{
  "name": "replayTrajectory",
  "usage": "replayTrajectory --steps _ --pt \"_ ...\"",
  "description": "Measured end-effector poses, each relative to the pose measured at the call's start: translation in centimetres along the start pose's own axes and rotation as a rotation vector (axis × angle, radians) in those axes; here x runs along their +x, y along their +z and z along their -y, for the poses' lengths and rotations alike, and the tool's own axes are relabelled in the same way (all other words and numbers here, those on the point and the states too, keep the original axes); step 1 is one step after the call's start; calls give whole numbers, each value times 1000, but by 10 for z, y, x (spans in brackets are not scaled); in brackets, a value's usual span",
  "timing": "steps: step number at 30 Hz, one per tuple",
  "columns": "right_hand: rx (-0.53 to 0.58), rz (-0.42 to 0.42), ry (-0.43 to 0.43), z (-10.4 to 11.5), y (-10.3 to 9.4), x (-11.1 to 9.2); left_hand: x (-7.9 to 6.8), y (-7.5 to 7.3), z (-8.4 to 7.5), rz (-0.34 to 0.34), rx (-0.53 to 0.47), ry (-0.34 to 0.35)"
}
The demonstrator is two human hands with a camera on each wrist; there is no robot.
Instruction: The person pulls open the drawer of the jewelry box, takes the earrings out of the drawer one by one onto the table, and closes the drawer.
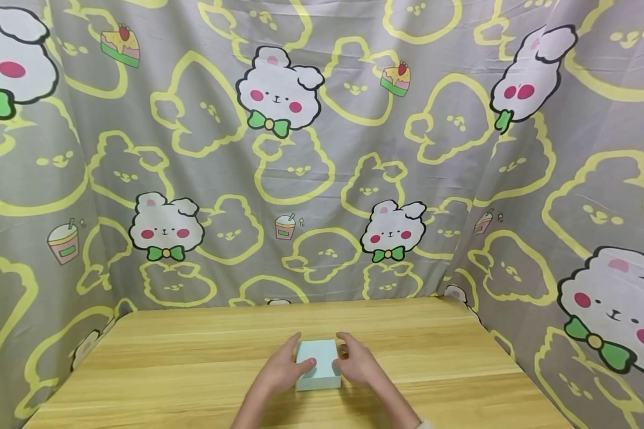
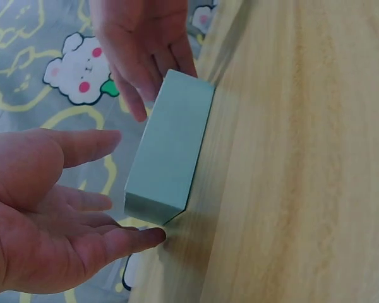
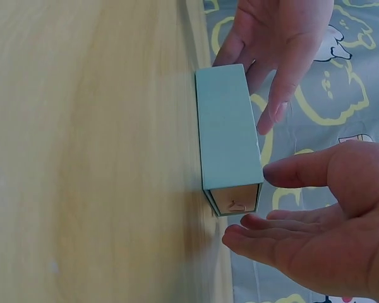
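A pale teal box point(image 1: 322, 351) lies on the wooden table, between two bare hands. On its left side is the left hand point(image 1: 283, 368), thumb over the box's top in the head view, with fingers loosely extended. The right hand point(image 1: 359, 362) flanks the opposite side, its fingertips close to the box's edge. In the left wrist view, the box point(image 2: 167, 145) has a plain teal end near the left fingers. Its other end shows a cream inner panel point(image 3: 235, 200) with a small tab-like detail in the right wrist view. Neither hand's fingers curl round the box.
The wood-grain tabletop point(image 1: 193, 345) spreads to both sides and behind the box. A grey curtain point(image 1: 322, 179) printed with yellow outlines and white bunny-like faces hangs along the back and both sides of the table.
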State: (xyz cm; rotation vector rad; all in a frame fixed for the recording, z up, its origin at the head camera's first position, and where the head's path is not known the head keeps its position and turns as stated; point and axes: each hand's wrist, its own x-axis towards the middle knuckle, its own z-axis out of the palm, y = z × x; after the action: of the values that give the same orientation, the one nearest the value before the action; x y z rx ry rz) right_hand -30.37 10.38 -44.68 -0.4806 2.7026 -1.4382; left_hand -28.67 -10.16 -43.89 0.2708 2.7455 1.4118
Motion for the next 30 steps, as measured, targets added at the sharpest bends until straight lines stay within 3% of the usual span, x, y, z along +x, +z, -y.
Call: replayTrajectory --steps 6,30 --pt "32 34 4 0 1 1 1 4 0 18 -4 6" --pt "37 26 17 -1 0 3 5 11 4 -10 75 17"
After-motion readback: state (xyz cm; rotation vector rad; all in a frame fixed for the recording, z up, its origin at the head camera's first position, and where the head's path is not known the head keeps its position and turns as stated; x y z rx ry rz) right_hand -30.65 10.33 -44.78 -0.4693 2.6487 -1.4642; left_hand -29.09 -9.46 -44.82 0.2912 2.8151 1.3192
